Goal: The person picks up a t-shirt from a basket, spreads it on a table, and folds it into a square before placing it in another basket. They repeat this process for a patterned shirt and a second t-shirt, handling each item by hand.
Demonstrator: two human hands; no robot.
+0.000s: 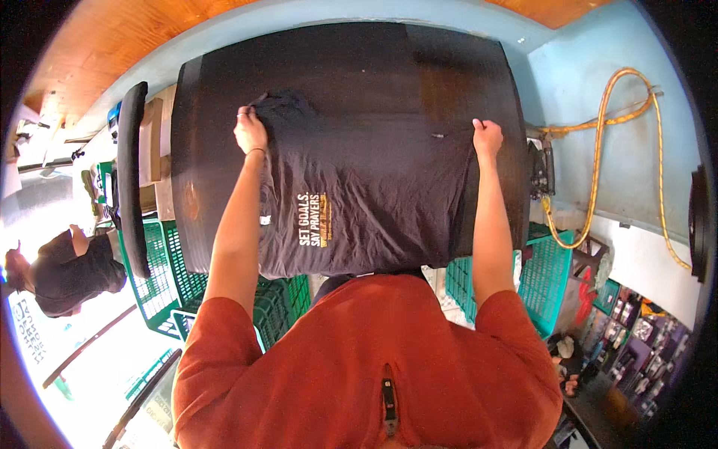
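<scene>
A dark T-shirt (pixel 381 196) with white and yellow printed lettering lies spread, somewhat wrinkled, over a dark cloth-covered table (pixel 348 62). My left hand (pixel 250 132) pinches the shirt at its upper left part, where the fabric bunches. My right hand (pixel 487 138) grips the shirt's edge at the upper right, the fingers closed around it. A small pale tag shows on the fabric a little left of my right hand. The shirt's lower edge reaches the table's near edge, just in front of my body.
Green plastic crates (pixel 151 275) stand below the table at the left, another crate (pixel 547 280) at the right. A long black padded board (pixel 133 179) stands beside the table's left side. A yellow hose (pixel 597 151) hangs on the right wall. Another person (pixel 76 275) is at the far left.
</scene>
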